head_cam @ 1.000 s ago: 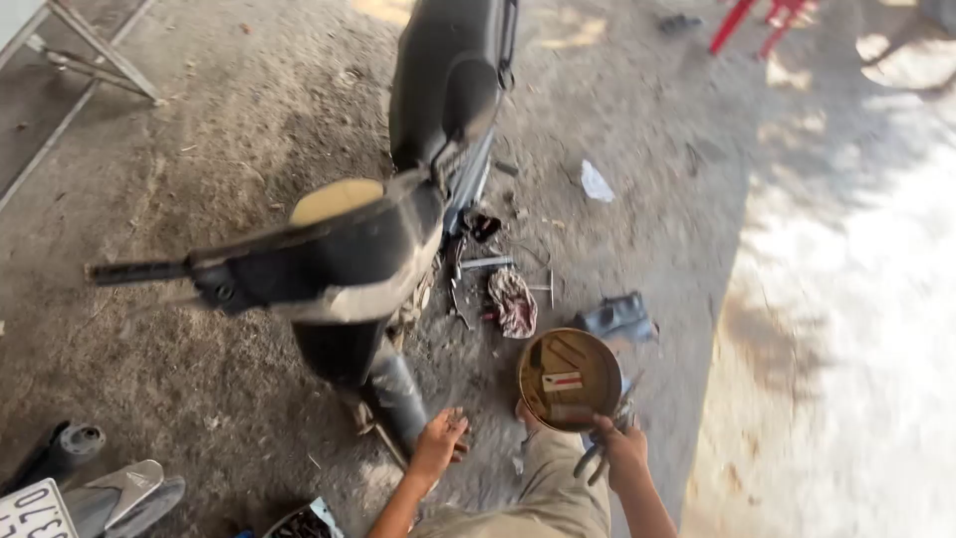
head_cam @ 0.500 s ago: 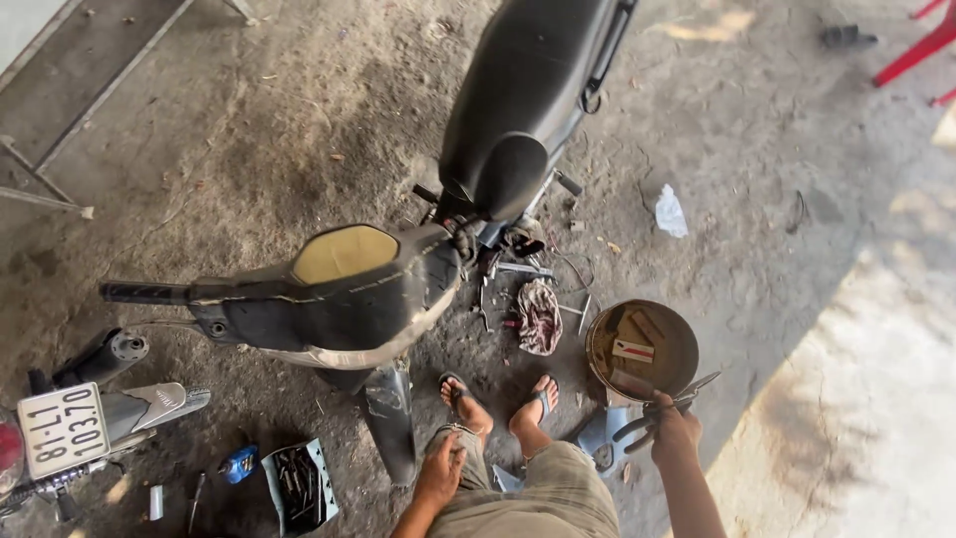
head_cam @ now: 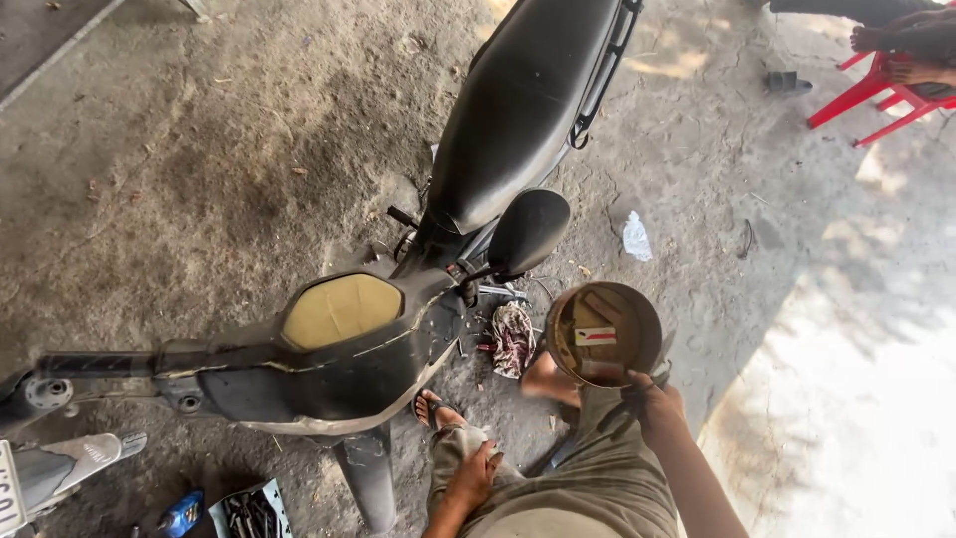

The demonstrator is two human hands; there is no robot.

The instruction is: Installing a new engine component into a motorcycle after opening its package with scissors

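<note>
Dusty concrete floor (head_cam: 219, 169) throughout, sunlit at 4 o'clock. Black motorbike (head_cam: 518, 130) across the centre, seat running toward 12 o'clock, handlebar cover with a yellowish panel (head_cam: 341, 309) at 9 o'clock of centre, black round mirror (head_cam: 528, 231) just right of the steering head. Red plastic chair (head_cam: 876, 95) at 2 o'clock, well apart from the bike. At 6 o'clock, khaki trouser legs (head_cam: 588, 488) and a sandalled foot (head_cam: 430, 406) beside the front wheel. Round rusty metal tin (head_cam: 603, 334) at 4 o'clock of centre, raised off the floor, small parts inside; right hand (head_cam: 657, 403) at its lower rim, fingers wrapped around dark pliers-like tools and touching the tin. Left hand (head_cam: 476, 476) resting on the left knee, fingers loosely curled, holding nothing. Grimy patterned rag (head_cam: 512, 339) on the floor between bike and tin. Open box of tools (head_cam: 249, 513) at 7 o'clock, blue item (head_cam: 184, 513) just beside it. White scrap (head_cam: 635, 237) at 3 o'clock of the mirror.
</note>
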